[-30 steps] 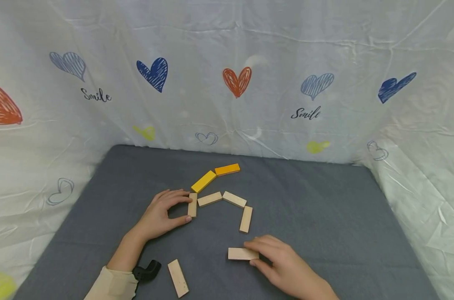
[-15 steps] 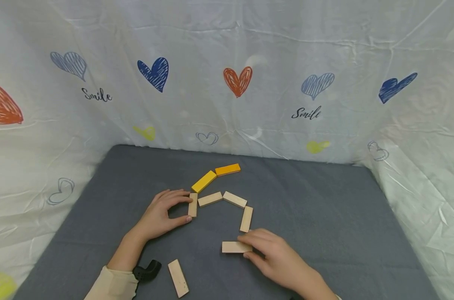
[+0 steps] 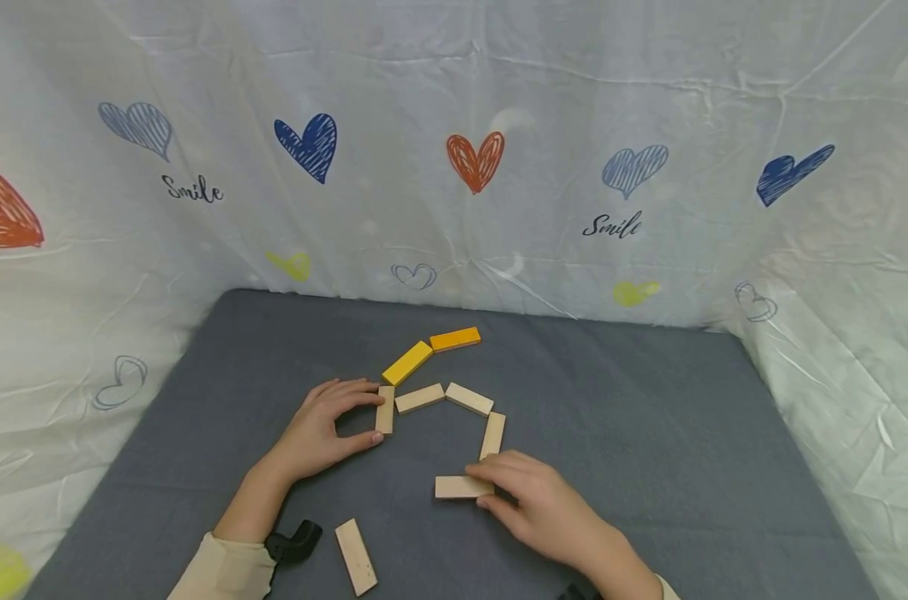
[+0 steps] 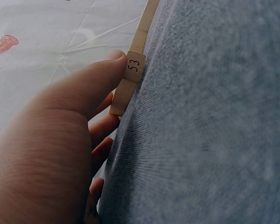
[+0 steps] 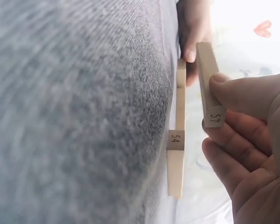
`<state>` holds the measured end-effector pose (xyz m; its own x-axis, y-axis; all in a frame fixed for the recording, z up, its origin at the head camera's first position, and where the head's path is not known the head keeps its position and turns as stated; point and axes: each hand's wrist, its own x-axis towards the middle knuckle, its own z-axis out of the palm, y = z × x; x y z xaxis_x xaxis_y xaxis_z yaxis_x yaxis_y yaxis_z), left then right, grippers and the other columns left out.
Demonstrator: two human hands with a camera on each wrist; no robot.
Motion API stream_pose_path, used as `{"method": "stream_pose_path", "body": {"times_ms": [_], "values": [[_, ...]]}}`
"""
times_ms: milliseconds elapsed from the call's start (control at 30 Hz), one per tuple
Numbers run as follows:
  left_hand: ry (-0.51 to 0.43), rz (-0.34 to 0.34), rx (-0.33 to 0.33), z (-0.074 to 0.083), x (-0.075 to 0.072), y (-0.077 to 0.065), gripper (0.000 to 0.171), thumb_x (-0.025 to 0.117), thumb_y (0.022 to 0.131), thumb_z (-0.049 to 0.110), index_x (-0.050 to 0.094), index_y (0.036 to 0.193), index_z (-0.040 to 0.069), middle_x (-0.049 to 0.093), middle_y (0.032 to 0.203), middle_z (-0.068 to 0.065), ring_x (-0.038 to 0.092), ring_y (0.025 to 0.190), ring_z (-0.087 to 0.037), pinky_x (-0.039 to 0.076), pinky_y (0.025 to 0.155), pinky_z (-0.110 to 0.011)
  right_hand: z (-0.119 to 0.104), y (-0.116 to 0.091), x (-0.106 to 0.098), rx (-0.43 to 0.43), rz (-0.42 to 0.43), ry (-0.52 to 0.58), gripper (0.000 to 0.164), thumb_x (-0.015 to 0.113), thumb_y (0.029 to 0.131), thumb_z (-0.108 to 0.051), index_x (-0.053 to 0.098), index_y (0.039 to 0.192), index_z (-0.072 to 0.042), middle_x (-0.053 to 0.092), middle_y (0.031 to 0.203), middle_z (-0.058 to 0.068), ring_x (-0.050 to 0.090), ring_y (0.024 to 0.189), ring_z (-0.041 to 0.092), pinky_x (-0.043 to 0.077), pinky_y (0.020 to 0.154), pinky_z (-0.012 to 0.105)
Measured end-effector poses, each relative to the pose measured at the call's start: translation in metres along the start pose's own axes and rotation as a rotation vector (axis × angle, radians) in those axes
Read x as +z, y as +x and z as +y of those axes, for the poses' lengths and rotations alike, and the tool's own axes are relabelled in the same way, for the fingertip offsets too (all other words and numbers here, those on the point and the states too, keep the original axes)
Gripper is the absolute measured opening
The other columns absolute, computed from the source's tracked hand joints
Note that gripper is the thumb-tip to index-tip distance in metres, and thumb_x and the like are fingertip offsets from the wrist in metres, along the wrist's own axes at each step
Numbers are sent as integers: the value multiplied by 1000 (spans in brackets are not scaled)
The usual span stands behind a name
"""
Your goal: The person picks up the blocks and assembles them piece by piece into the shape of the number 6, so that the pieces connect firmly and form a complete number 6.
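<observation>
My left hand (image 3: 326, 429) holds a plain wooden block (image 3: 385, 410) at the left end of an arc, thumb at its near end and forefinger near its far end. In the left wrist view the thumb touches a block end marked 53 (image 4: 135, 66). My right hand (image 3: 540, 500) pinches another plain block (image 3: 454, 487) between thumb and fingers. Raised off the cloth in the right wrist view, this block (image 5: 208, 86) shows the number 57. It hangs just in front of the arc's right block (image 3: 493, 435), whose near end is partly hidden; an end marked 54 (image 5: 176, 140) shows below.
Two plain blocks, one at left (image 3: 420, 398) and one at right (image 3: 469, 399), form the arc's top. Behind lie a yellow block (image 3: 407, 362) and an orange block (image 3: 455, 339). A loose block (image 3: 356, 557) lies at the front on the grey cloth (image 3: 649, 433).
My right hand has carried its block left and away from me, closer to the arc's right block. The left hand and the lying blocks stay where they were.
</observation>
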<state>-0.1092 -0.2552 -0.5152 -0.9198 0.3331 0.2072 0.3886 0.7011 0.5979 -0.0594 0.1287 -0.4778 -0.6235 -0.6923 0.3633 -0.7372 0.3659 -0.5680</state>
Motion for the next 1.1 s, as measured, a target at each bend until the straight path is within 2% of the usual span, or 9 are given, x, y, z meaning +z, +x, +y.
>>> {"method": "stream_pose_path", "body": {"times_ms": [500,900,1100], "values": [[1,0,8,-1,0,0,57,93,89,42,74,141,25,63,155,-1,48,153,-32,20,132,-62,11,10,11,25,35,-11,39,89,93,-9,79,130,-11,76,126,-5,71,120,15,64,99,36],[-2,3,7,-1,1,0,57,92,90,43,74,141,26,62,156,-1,48,153,-32,19,132,-62,14,14,17,51,32,-5,38,90,92,-10,79,128,-13,76,125,-6,71,118,13,64,97,34],[1,1,8,-2,1,1,58,92,90,45,74,141,26,62,155,0,48,153,-31,19,132,-62,15,16,18,71,15,-3,36,90,93,-11,79,127,-14,76,125,-6,71,125,19,60,109,39]]}}
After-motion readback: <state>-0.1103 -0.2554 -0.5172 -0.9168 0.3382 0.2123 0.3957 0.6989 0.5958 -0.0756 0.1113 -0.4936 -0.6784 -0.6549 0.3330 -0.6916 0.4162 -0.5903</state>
